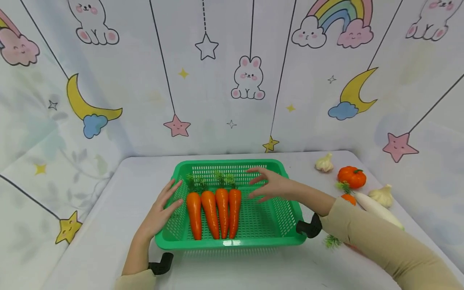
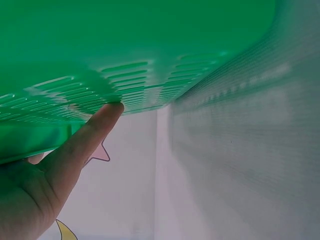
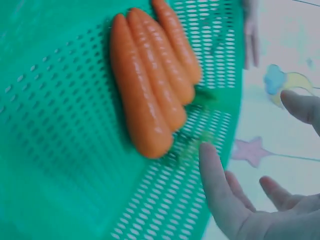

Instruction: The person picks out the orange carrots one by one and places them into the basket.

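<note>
A green plastic basket (image 1: 228,243) with slotted walls sits on the white table. In its left half several orange carrots (image 1: 209,213) lie side by side, their leafy green tops toward the back wall. My left hand (image 1: 156,215) is at the basket's left rim, fingers extended and spread. In the left wrist view, a digit of that hand (image 2: 82,145) overlaps the slotted outer wall. My right hand (image 1: 273,186) hovers over the basket's right half, its fingers spread and slightly bent with nothing between them. In the right wrist view, its fingertips appear close to the carrot tops.
Right of the basket are garlic bulbs (image 1: 324,163), a small orange pumpkin (image 1: 351,177) and a long white radish (image 1: 378,210). The right forearm (image 1: 380,237) partly covers more vegetables there. A patterned cloth backdrop (image 1: 214,92) rises behind the table.
</note>
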{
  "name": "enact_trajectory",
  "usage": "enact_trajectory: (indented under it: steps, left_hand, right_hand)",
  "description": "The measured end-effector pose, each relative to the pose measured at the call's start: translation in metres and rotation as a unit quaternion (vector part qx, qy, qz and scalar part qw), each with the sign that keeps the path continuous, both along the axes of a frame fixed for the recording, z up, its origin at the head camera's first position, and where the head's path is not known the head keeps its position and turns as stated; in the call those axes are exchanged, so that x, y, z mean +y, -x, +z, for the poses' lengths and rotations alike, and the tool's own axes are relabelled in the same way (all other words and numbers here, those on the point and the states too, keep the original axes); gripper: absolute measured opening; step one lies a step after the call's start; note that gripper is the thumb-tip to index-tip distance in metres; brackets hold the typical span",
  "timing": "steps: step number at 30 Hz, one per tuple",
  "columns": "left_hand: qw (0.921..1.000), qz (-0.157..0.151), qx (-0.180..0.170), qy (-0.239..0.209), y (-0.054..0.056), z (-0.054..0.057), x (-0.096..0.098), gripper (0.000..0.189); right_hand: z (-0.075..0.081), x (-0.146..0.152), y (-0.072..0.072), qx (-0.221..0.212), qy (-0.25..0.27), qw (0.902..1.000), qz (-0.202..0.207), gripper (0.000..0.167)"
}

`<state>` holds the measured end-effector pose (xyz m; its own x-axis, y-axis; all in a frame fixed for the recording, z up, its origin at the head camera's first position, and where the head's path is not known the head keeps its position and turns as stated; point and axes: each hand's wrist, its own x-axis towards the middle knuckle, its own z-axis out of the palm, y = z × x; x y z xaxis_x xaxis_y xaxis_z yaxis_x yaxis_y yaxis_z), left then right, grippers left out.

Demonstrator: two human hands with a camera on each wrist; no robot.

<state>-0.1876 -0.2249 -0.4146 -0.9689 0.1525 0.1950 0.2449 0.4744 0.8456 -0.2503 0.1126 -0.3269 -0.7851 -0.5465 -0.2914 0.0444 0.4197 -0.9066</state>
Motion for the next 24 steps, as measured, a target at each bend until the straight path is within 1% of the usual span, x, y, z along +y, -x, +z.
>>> enact_trajectory:
  steps: [4, 6, 8, 11, 15, 20, 24]
  left_hand:
    - [1.0, -0.006, -0.001, -0.004, 0.001, 0.002, 0.002, 0.053]
    - [1.0, -0.006, -0.001, -0.005, 0.002, 0.002, 0.003, 0.053]
    - [1.0, -0.004, -0.005, -0.006, 0.001, 0.003, 0.002, 0.053]
    - [0.9999, -0.004, -0.011, -0.002, 0.001, 0.003, 0.001, 0.053]
    - [0.9999, -0.002, -0.012, 0.001, 0.002, 0.001, -0.002, 0.054]
    - [0.9999, -0.001, -0.011, 0.001, 0.004, -0.001, -0.005, 0.054]
    - [0.9998, -0.01, -0.013, -0.007, 0.006, -0.001, -0.002, 0.054]
  right_hand:
    - [0.011, 0.026, -0.006, 0.047, 0.005, 0.9981, 0.039, 0.078]
    - [0.014, 0.039, -0.008, 0.071, 0.002, 0.9962, 0.049, 0.078]
    - [0.016, 0.052, -0.012, 0.09, -0.006, 0.9946, 0.05, 0.077]
    - [0.016, 0.073, -0.019, 0.114, -0.013, 0.9926, 0.04, 0.076]
    - [0.017, 0.099, -0.027, 0.15, -0.017, 0.9885, 0.012, 0.073]
    - [0.014, 0.128, -0.037, 0.202, -0.028, 0.9788, -0.007, 0.072]
    - [0.009, 0.152, -0.05, 0.237, -0.04, 0.9704, -0.02, 0.072]
